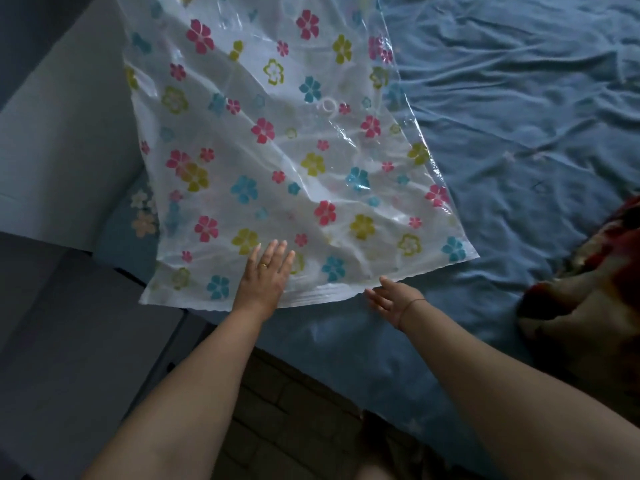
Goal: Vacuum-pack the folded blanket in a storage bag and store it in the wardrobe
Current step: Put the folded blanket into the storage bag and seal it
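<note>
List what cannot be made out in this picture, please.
- Clear plastic storage bag with coloured flowers: head view, far end cut off by the top edge.
- Red and beige patterned blanket: head view, mostly cut off by the right edge, dim; folded or not, unclear.
- Bag's near zip strip: open or sealed cannot be told; left hand covers part.
- Right hand: touching the bag's edge or not, unclear.

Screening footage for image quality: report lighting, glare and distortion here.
Head view: dim, bluish light; the storage bag is brightest, with glare streaks along its creases and right edge. Head view: the blanket at right lies in shadow, pattern hard to read. Head view: wide-angle stretch toward the frame edges; left hand and right hand look sharp.
</note>
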The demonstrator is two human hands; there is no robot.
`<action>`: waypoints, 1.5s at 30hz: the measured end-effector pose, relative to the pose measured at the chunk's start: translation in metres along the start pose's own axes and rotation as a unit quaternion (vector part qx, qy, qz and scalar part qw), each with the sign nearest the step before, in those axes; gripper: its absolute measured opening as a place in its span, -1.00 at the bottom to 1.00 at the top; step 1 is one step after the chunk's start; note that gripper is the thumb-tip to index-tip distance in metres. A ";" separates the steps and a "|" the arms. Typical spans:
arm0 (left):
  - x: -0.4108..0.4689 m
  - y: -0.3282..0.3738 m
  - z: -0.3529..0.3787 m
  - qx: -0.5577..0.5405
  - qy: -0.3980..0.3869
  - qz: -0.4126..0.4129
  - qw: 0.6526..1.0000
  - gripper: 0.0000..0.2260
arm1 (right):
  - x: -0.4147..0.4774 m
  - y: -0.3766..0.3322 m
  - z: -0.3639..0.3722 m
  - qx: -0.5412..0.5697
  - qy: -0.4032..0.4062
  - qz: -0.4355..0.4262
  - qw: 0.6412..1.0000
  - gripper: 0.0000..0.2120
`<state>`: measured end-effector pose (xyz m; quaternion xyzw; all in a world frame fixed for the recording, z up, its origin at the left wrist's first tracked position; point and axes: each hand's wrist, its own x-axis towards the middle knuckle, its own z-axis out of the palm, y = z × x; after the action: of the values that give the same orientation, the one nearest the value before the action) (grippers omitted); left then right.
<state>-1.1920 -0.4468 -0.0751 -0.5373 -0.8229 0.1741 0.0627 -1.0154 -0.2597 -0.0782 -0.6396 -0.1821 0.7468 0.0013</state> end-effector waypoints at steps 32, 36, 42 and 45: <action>0.203 0.045 -0.303 -0.229 0.312 0.074 0.919 -0.76 | -0.063 -0.130 -0.046 -0.651 0.059 -0.387 0.650 -0.46; 0.205 0.073 -0.278 -0.236 0.260 0.109 0.930 -0.67 | -0.047 -0.102 -0.059 -0.737 -0.023 -0.153 0.658 -0.39; 0.200 0.097 -0.265 -0.288 0.240 0.076 0.924 -0.75 | -0.058 -0.115 -0.112 -0.563 0.042 -0.283 0.776 -0.41; 0.199 0.111 -0.266 -0.296 0.244 0.058 0.922 -0.77 | -0.075 -0.151 -0.144 -0.519 0.104 -0.397 0.750 -0.36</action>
<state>-1.1020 -0.1682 0.1166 -0.6043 -0.7631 -0.2108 0.0898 -0.8994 -0.0972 0.0183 -0.4856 -0.7781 0.3982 -0.0154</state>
